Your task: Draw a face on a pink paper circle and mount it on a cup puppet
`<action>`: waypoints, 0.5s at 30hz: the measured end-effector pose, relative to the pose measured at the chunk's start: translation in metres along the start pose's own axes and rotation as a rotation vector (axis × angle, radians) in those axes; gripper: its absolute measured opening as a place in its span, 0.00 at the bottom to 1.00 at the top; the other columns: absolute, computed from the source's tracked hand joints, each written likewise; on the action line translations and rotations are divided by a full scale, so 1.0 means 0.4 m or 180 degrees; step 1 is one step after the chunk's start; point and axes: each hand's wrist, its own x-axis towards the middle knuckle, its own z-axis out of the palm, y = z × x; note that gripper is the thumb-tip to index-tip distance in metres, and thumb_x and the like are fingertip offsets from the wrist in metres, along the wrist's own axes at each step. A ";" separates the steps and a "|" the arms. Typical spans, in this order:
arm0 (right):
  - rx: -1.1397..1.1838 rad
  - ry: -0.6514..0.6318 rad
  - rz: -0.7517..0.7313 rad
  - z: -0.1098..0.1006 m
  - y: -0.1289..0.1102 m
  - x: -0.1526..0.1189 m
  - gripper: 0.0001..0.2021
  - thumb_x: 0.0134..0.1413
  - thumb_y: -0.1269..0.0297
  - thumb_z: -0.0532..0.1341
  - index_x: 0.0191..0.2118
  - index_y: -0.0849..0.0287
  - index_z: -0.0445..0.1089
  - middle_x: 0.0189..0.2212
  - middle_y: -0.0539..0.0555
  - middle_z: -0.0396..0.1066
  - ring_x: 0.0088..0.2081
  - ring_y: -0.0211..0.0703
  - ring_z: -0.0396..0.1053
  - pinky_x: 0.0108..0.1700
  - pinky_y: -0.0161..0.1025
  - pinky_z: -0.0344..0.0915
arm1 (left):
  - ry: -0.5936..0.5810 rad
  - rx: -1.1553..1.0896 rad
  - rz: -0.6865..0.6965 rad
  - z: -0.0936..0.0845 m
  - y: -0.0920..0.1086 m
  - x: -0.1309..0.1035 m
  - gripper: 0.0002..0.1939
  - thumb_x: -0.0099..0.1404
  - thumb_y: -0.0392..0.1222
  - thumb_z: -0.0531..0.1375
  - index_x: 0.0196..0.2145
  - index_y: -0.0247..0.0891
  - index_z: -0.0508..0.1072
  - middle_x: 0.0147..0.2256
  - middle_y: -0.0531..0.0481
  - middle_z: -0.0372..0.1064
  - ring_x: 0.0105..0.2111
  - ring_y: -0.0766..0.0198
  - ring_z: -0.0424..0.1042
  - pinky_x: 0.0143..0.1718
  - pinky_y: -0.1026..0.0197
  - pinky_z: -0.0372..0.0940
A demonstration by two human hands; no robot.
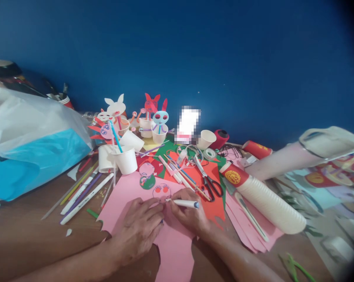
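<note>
My right hand (188, 209) grips a white marker pen (186, 203) with a blue end, its tip at the lower edge of a small pink paper face (161, 188). The face has two red eyes with drawn lashes. Fingers spread, my left hand (143, 223) lies flat, its fingertips touching the bottom of the face. Both hands rest over a large pink paper sheet (177, 256) with curved cut-outs along its edges. Just beyond the face sit a green paper circle (147, 182) and a pink round piece (147, 169).
Scissors (208, 182) lie on orange paper (216, 172) at right, beside a stack of paper cups (268, 203) and a cutter knife (251, 216). White cups (126, 159) and paper animal figures (161, 117) stand behind. Several pens (85, 199) lie left, near a plastic bag (33, 121).
</note>
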 end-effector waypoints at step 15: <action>-0.0058 0.0038 0.0035 0.002 0.001 -0.001 0.06 0.54 0.68 0.57 0.27 0.56 0.66 0.21 0.51 0.70 0.25 0.42 0.67 0.30 0.37 0.62 | -0.0056 0.0052 0.0042 -0.001 0.001 -0.003 0.13 0.68 0.33 0.48 0.39 0.38 0.72 0.45 0.48 0.74 0.50 0.55 0.67 0.45 0.52 0.54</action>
